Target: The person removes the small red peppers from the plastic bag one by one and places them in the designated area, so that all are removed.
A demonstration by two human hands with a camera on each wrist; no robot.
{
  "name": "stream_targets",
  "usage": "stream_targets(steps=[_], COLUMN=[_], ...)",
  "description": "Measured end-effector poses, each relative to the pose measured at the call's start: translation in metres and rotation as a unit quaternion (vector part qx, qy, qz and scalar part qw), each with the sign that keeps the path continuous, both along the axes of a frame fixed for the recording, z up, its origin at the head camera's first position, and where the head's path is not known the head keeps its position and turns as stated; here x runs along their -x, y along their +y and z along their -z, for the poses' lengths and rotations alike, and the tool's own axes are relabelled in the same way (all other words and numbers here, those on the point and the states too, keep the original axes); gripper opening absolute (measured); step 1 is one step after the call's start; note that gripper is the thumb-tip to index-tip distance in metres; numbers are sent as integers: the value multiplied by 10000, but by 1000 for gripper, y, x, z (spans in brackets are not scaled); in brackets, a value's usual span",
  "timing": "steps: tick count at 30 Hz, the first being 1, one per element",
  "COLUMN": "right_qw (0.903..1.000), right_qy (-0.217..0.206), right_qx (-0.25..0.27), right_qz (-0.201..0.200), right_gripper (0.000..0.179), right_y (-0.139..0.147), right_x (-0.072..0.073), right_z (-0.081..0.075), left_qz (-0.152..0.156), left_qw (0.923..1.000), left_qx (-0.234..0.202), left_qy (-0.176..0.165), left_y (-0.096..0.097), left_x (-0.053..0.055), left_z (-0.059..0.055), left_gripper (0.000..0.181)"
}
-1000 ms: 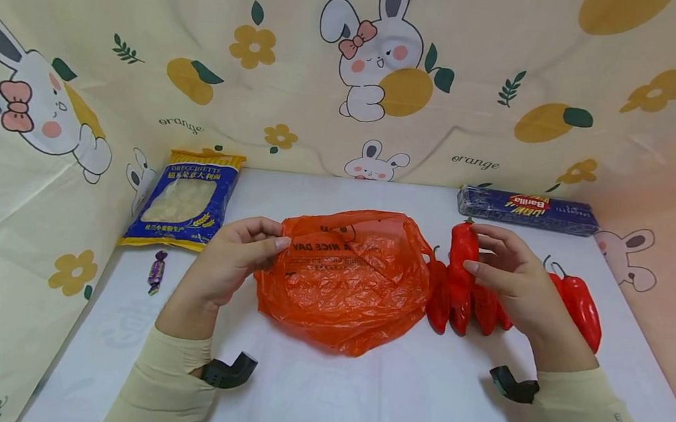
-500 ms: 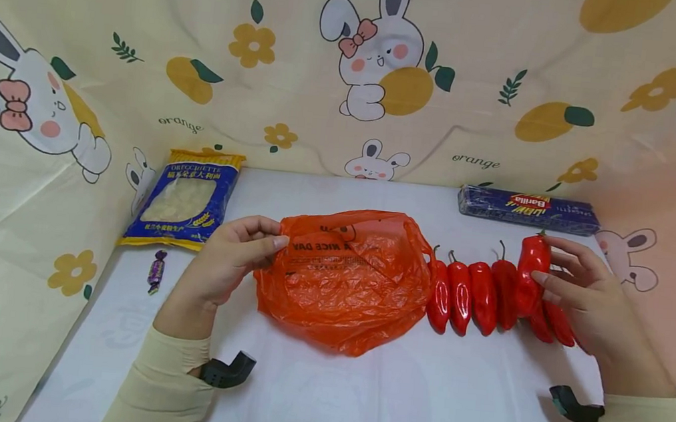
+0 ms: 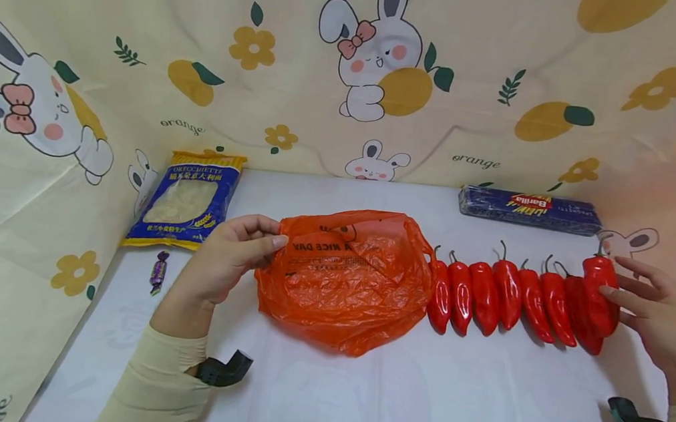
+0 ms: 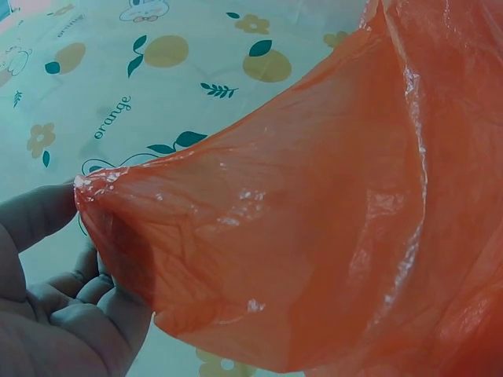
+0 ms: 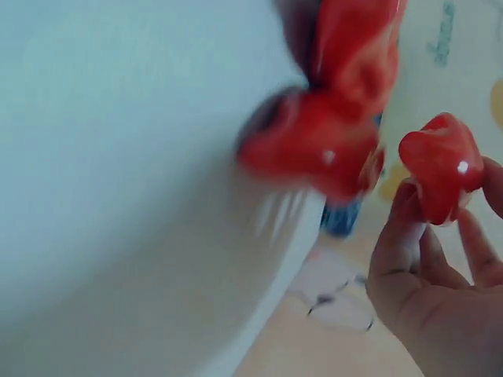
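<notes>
An orange-red plastic bag [image 3: 343,285] with dark printing lies at the middle of the white table. My left hand [image 3: 237,256] pinches its left edge; in the left wrist view the bag's corner [image 4: 102,184] is caught at my fingertips. At the far right end of a row of red peppers [image 3: 508,293], my right hand [image 3: 661,306] pinches one red pepper [image 3: 599,294] between thumb and fingers. That pepper overlaps the last one of the row in the head view. Seen from the right wrist, the held pepper [image 5: 444,169] appears apart from the others.
A blue and yellow pasta packet [image 3: 188,198] lies at the back left, with a purple wrapped candy [image 3: 158,272] in front of it. The dark blue spaghetti box [image 3: 528,211] sits at the back right. Patterned cloth [image 3: 300,87] hangs behind and along both sides.
My right hand has carried the pepper to the right, from beside the bag to the row's far end, uncovering the peppers between. The left hand stays on the bag.
</notes>
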State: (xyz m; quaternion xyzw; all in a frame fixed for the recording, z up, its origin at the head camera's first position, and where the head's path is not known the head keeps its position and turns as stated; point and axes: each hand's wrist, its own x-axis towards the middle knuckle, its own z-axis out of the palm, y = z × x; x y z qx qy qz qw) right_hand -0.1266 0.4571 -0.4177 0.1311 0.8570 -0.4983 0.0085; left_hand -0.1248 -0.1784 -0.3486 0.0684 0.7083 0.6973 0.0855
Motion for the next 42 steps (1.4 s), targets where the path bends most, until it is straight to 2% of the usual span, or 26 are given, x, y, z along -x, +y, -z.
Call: stream_targets(steps=[7,13,20,25,32,35,38,42], right_qw=[9969,9920,9918,9924,9910,9907,9899,9849], right_qy=[-623,-1090,-1010,-1090,-1148,-1067,-716,-257], right_qx=[-491,-589,-616,-457,-668,-843,-1221,-1710], right_qz=[-7,-247,-491,-349,-189,-88,56,92], right_gripper=[75,79,79,83,83,82,74,66], right_y=[29,36,30,33,29,24,14,-12], right_x=[2,5,8,6,1,-1,-1,-1], right_z=[8,19,22,22,14,7,-4,-25], left_qz=[-20,3,1,-37,6,22,-12,-208], left_qw=[9999,9998,9998,9998,9994,9987,9971,9921], left_qx=[161,210,204,211,327,475,677,1127], left_qy=[-7,-58,-16,-9,80,192,357,504], left_y=[-3,-4,-4,-5,-11,-15,-20,-23], left_x=[0,-1,-3,-2,1,3,4,5], left_z=[-6,-7,-5,-5,-4,-5,-12,-23], left_gripper=[16,16,17,16,17,19,21,25])
